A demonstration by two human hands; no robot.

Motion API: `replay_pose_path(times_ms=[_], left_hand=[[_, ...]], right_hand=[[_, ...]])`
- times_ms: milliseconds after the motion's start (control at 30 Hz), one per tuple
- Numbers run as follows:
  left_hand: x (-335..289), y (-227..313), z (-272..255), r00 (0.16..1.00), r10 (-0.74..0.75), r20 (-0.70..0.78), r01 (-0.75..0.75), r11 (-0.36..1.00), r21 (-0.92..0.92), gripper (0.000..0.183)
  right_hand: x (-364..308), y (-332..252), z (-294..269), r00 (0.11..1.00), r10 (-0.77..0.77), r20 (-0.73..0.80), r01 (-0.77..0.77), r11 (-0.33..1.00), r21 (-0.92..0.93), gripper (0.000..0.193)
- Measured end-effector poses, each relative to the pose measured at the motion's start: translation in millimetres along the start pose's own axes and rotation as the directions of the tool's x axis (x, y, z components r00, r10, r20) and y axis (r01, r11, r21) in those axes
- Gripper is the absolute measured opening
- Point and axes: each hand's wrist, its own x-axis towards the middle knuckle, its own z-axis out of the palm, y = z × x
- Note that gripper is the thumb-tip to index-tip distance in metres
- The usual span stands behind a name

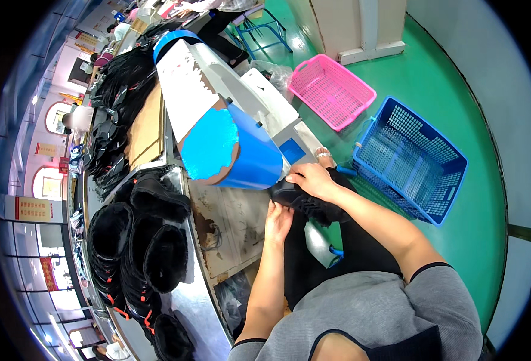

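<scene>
Both hands, left hand [277, 221] and right hand [313, 180], gripping black shoe [313, 204], seemingly against blue machine [241, 150].

Two plastic baskets on the green floor: one pink basket [331, 90], one blue basket [411, 157]. One black boot [307, 201] under my two hands. Black boots [139, 240] piled along the worktop's left edge, too many to count.

Red-and-yellow wall signs [32, 209] line the far left edge (arched ones [51, 183] above), lettering unreadable from here
</scene>
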Motion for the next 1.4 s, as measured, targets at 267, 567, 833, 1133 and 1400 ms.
replay_pose_path(times_ms=[267,567,833,1133,1400], left_hand=[[-1.8,13.6,9.8,0.997,0.060,-0.038,-0.060,0.998,-0.008,0.054],[23.8,28.9,39.2,0.998,0.028,-0.063,-0.022,0.995,0.096,0.040],[12.6,56.8,57.5,0.989,0.071,-0.127,-0.010,0.905,0.426,0.029],[5.7,23.1,40.1,0.996,0.033,-0.087,-0.032,0.999,0.018,0.044],[-70.2,9.2,3.0,0.947,-0.170,-0.274,0.209,0.970,0.122,0.038]], right_hand=[[5.4,-5.7,9.0,0.998,-0.030,-0.048,0.037,0.987,0.156,0.023],[33.1,18.7,3.7,0.989,0.144,-0.028,-0.128,0.942,0.311,0.029],[11.1,58.5,20.9,0.948,0.319,0.012,-0.214,0.607,0.766,0.026],[29.8,1.8,-0.3,0.973,0.179,-0.148,-0.159,0.978,0.137,0.027],[-56.6,35.1,33.6,0.941,0.336,0.045,-0.295,0.745,0.599,0.024]])
